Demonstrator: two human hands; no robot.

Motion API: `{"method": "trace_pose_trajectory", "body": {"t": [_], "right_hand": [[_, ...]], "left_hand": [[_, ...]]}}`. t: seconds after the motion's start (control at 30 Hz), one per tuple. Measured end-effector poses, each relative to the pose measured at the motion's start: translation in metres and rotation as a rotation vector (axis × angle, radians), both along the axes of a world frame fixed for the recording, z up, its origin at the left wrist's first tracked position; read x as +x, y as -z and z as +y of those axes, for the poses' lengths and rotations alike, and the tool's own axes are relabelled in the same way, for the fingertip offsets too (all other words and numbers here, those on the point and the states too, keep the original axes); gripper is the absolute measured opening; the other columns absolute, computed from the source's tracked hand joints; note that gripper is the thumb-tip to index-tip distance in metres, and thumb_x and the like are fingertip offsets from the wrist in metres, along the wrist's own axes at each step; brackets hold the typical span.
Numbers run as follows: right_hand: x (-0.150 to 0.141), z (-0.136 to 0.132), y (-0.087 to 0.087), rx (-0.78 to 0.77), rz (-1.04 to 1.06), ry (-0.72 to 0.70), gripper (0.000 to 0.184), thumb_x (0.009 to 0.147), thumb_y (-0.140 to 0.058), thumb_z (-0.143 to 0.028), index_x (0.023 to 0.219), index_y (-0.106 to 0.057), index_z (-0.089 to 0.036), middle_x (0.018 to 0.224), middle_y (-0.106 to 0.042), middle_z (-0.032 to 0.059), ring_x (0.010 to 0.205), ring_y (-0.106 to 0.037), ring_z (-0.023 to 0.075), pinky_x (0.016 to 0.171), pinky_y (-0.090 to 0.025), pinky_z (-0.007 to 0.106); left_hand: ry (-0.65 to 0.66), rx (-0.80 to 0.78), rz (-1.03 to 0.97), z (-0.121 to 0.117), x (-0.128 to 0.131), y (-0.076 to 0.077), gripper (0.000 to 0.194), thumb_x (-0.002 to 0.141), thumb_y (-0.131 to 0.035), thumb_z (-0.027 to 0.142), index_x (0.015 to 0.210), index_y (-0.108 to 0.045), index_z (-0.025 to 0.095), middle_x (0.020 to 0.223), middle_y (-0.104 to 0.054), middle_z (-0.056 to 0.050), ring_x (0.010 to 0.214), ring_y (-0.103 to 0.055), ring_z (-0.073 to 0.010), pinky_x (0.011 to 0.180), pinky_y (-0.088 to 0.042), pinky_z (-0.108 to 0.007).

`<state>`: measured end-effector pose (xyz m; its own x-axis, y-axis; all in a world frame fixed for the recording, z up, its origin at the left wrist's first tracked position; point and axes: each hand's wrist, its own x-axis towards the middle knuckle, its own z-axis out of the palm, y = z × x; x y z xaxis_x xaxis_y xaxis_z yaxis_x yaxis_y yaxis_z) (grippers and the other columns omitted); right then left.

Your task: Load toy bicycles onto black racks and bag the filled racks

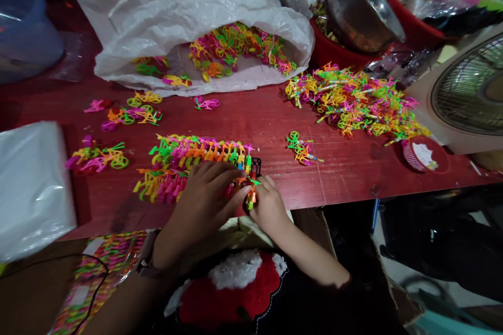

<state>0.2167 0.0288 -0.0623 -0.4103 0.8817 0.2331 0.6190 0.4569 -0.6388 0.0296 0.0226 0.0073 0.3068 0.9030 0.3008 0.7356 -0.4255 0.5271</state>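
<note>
The left hand (206, 188) arches over the rows (200, 149) of toys on the bench (243, 123), perhaps to steady them; whether it grips beneath, I cannot tell. The right hand (268, 203) appears to pinch a toy (251, 199) at their right end. A loose pile (349, 104) lies beside the fan (471, 89), probably for easy reach.

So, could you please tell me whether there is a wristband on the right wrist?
No, the wristband is behind the left hand, while the right hand's wrist is bare.
</note>
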Motion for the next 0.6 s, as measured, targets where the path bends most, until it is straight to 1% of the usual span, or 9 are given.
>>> {"method": "trace_pose_trajectory", "body": {"t": [0.1, 0.2, 0.33, 0.4, 0.53, 0.6], "right_hand": [[-0.003, 0.001, -0.002, -0.005, -0.045, -0.011, 0.025, 0.079, -0.055, 0.002, 0.089, -0.066, -0.019, 0.097, -0.064, 0.0122, 0.095, -0.055, 0.0288, 0.085, -0.054, 0.044], [-0.004, 0.001, 0.000, 0.009, -0.052, -0.015, 0.029, 0.078, -0.054, 0.003, 0.091, -0.067, -0.019, 0.097, -0.064, 0.0120, 0.095, -0.054, 0.0291, 0.086, -0.053, 0.045], [-0.005, 0.002, 0.005, 0.037, -0.073, -0.018, 0.031, 0.080, -0.053, 0.004, 0.094, -0.069, -0.019, 0.099, -0.064, 0.0120, 0.098, -0.054, 0.0296, 0.088, -0.052, 0.045], [-0.006, 0.003, 0.007, 0.043, -0.091, -0.024, 0.030, 0.081, -0.054, 0.003, 0.096, -0.070, -0.017, 0.100, -0.064, 0.0131, 0.099, -0.053, 0.0301, 0.088, -0.052, 0.045], [-0.012, 0.002, 0.011, 0.042, -0.102, -0.018, 0.032, 0.082, -0.055, 0.003, 0.101, -0.071, -0.016, 0.100, -0.064, 0.0130, 0.099, -0.053, 0.0297, 0.088, -0.052, 0.044], [-0.011, 0.002, 0.009, 0.018, -0.063, -0.022, 0.029, 0.086, -0.055, 0.000, 0.103, -0.072, -0.017, 0.101, -0.065, 0.0123, 0.100, -0.055, 0.0282, 0.089, -0.052, 0.042]], "left_hand": [[0.019, 0.013, 0.009, 0.001, 0.000, 0.002, 0.024, 0.100, -0.064, 0.040, 0.116, -0.067, 0.023, 0.116, -0.070, -0.007, 0.106, -0.061, -0.0262, 0.094, -0.045, -0.046], [0.029, 0.033, 0.036, 0.003, 0.002, 0.003, 0.019, 0.100, -0.064, 0.037, 0.110, -0.068, 0.022, 0.109, -0.071, -0.007, 0.100, -0.061, -0.0251, 0.090, -0.045, -0.044], [0.020, 0.075, 0.077, 0.006, 0.006, 0.003, 0.016, 0.100, -0.064, 0.032, 0.114, -0.069, 0.025, 0.102, -0.071, -0.005, 0.098, -0.060, -0.0255, 0.089, -0.044, -0.044], [0.032, 0.088, 0.095, 0.007, 0.007, 0.004, 0.015, 0.101, -0.062, 0.030, 0.113, -0.070, 0.025, 0.104, -0.072, -0.005, 0.099, -0.061, -0.0258, 0.090, -0.043, -0.045], [0.046, 0.108, 0.099, 0.007, 0.007, 0.007, 0.010, 0.101, -0.061, 0.025, 0.103, -0.071, 0.024, 0.107, -0.073, -0.005, 0.100, -0.062, -0.0255, 0.092, -0.043, -0.046], [0.039, 0.135, 0.078, 0.005, 0.007, 0.010, 0.009, 0.100, -0.062, 0.024, 0.104, -0.070, 0.025, 0.107, -0.073, -0.004, 0.102, -0.062, -0.0254, 0.092, -0.043, -0.046]]}}
